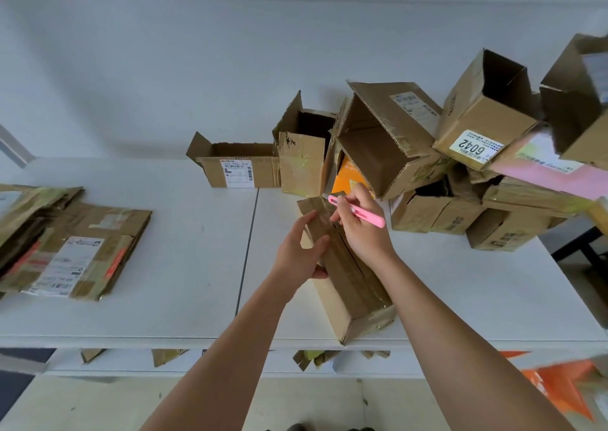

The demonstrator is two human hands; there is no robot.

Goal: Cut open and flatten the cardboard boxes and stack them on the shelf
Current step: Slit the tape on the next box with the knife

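Nearest the bench edge: long box [348,286], lying lengthwise on the white bench [184,266], near end at the front rim, taped seam facing up.
Left hand: left hand [297,253] curled round the box's left side near its far end, fingers on the top face, thumb below; steadying it.
Right hand: right hand [358,225] closed round a pink cutter [357,208], held like a pen, tip at the far end of the seam.
Step in hand (judged): slitting the tape along the top seam so the flaps come free.
How to do it well (judged): draw the blade shallowly along the seam; keep the left fingers off the cut line; press the box down so it cannot slide; free both ends before pressing it flat.
Bench, left: flattened boxes [72,243] in a loose pile; white shipping label on top, print too small to read.
Bench, middle, further back: open low box [237,167] with a white label and barcode; characters blurred, not legible.
Beside it: upright torn box [304,160], flaps up, shiny tape remnants.
Right, far: heap of open boxes [460,154], stacked and tilted, not yet cut.
Readable writing: "6042", upside down, on a white sticker [473,149] on one tilted box; other print illegible.
Among the heap: orange panel [345,180], wording unreadable; pink sheet [543,174] with label.
Below the bench: lower shelf [197,363] with cardboard corners poking out.
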